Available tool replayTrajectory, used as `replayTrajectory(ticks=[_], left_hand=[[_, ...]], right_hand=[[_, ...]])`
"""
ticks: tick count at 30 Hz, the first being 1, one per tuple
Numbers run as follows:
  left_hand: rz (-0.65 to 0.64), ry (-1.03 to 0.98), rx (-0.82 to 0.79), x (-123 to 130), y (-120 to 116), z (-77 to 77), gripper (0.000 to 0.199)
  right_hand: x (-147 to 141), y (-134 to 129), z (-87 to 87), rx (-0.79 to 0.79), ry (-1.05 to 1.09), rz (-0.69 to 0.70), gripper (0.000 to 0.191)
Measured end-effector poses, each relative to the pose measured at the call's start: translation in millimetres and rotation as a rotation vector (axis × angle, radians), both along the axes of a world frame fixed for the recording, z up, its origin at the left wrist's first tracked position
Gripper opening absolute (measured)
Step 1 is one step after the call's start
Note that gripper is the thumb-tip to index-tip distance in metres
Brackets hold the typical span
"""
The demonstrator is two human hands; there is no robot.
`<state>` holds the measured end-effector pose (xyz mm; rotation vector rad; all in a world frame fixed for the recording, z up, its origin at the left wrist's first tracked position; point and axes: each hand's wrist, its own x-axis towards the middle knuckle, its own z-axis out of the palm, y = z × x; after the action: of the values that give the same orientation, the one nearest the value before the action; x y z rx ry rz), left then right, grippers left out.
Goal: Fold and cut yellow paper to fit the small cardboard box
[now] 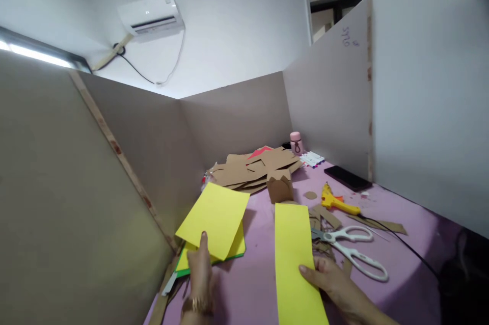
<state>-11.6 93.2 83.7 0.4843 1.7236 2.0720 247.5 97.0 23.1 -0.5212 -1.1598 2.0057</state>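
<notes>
My left hand [201, 264] grips a wide yellow sheet of paper [217, 218] by its near edge, thumb on top. Beneath that sheet lies a stack of yellow and green sheets [237, 246], partly hidden. A long yellow paper strip [294, 264] is pinched at its right edge by my right hand [324, 276], with the thumb on its face. White-handled scissors [353, 246] lie just beyond my right hand, blades resting among brown cardboard scraps [328, 217]. The strip's near end runs out of view.
Flat cardboard pieces [244, 174] are piled at the back, with a small cardboard box [280, 187] before them. At right lie a yellow glue gun [338, 202] with a black cord, a phone [347, 178] and markers [312, 159]. A pink bottle [296, 143] stands behind. Grey partitions [237, 116] enclose the table.
</notes>
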Motion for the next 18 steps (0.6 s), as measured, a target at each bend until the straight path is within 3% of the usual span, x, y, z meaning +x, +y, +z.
replayTrajectory(ticks=[2,4,7,10,12,14,16,18], left_hand=[[0.027,0.069,-0.027,30.5,-17.7,-14.7,0.046],[-0.093,0.097,-0.053,68.7,-39.3,-35.2,0.051],[-0.735,-0.101,-0.043,118.2,-64.0,-59.7,0.055],[-0.951,-0.222,-0.114,137.5,-75.6,-61.2,0.049],[-0.937,-0.188,-0.12,135.2,-81.2,-52.0,0.049],[-0.819,0.002,-0.067,128.0,-87.6,-42.2,0.047],[-0.673,0.365,0.048,121.8,-94.7,-36.9,0.047],[-0.624,0.74,0.119,119.6,-100.9,-37.0,0.034]], right_hand=[[1.5,-4.7,1.5,-0.002,0.005,0.012,0.058],[3.1,-12.9,3.0,0.0,0.001,0.043,0.058],[8.9,-28.6,6.8,0.007,-0.016,0.059,0.051],[20.5,-39.8,14.2,0.004,-0.007,-0.023,0.043],[29.3,-42.9,19.7,-0.034,-0.009,-0.074,0.039],[35.8,-43.5,23.3,-0.093,-0.012,-0.074,0.035],[37.5,-43.3,23.5,-0.14,0.018,-0.048,0.033],[34.4,-42.9,20.7,-0.159,0.075,-0.01,0.033]])
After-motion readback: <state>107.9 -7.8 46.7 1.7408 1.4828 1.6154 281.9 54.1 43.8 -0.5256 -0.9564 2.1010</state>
